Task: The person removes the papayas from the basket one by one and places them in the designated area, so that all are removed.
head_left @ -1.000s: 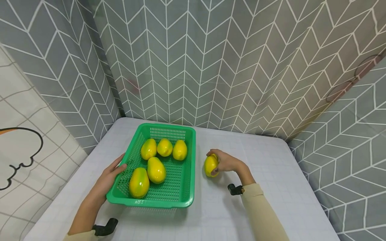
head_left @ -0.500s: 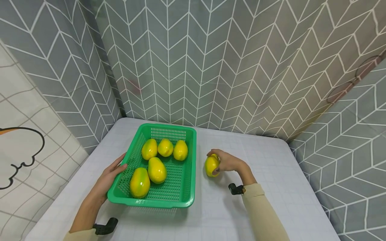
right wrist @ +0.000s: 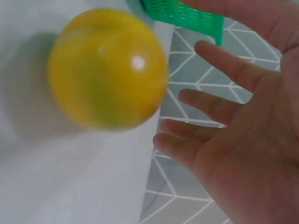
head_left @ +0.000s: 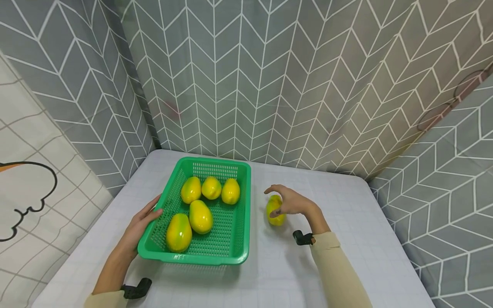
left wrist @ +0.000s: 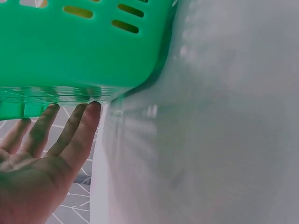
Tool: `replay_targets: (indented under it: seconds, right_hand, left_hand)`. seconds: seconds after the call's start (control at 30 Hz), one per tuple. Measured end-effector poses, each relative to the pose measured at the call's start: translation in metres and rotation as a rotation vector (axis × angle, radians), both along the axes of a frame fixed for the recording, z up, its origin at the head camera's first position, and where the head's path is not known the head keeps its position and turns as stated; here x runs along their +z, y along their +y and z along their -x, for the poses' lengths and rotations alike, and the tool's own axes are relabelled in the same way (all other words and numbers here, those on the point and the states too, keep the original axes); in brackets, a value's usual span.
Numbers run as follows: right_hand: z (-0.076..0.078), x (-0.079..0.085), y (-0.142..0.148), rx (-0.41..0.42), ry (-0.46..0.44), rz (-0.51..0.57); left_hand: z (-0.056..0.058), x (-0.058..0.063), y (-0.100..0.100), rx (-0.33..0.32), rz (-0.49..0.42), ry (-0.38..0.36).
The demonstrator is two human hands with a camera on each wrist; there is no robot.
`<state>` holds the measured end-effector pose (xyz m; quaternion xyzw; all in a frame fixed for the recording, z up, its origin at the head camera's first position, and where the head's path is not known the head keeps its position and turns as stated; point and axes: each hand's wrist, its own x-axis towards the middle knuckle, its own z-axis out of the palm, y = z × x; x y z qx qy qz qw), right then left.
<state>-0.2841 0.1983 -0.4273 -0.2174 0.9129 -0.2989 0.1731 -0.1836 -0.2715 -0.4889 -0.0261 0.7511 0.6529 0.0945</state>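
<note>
A yellow papaya (head_left: 271, 204) with a green streak lies on the white table, right of a green plastic basket (head_left: 192, 258). Over it hovers my right hand (head_left: 290, 202), fingers and thumb spread. In the right wrist view a gap shows between the fingers and the papaya (right wrist: 107, 70). My left hand (head_left: 139, 224) touches the basket's left side, its thumb by the rim. The left wrist view shows its fingers (left wrist: 74, 135) straight, tips against the green plastic. Several papayas lie in the basket, among them a large one (head_left: 179, 233) at the near left.
The table (head_left: 327, 205) has a pale cloth on it. Grey chevron curtains (head_left: 239, 85) stand behind and at the sides. A black wrist camera (head_left: 137, 288) sits on the left wrist, another (head_left: 302, 238) on the right.
My right hand has let go of the papaya beside the basket and lifted slightly, its fingers opening. The papaya sits a little further right. My left hand and the basket stay put.
</note>
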Motion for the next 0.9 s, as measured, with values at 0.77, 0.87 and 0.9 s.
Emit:
replay_targets:
  seconds: [0.77,0.87,0.9]
  right_hand:
    - [0.006,0.039,-0.053,0.063,0.164,0.066]
    - [0.007,0.043,-0.061,0.073,0.166,0.081]
    - [0.007,0.044,-0.063,0.074,0.167,0.085]
  left_hand:
    - [0.016,-0.006,-0.005,0.009,0.076,-0.039]
    - [0.017,-0.006,-0.004,0.006,0.081,-0.042]
    - [0.017,-0.006,-0.003,0.008,0.080,-0.038]
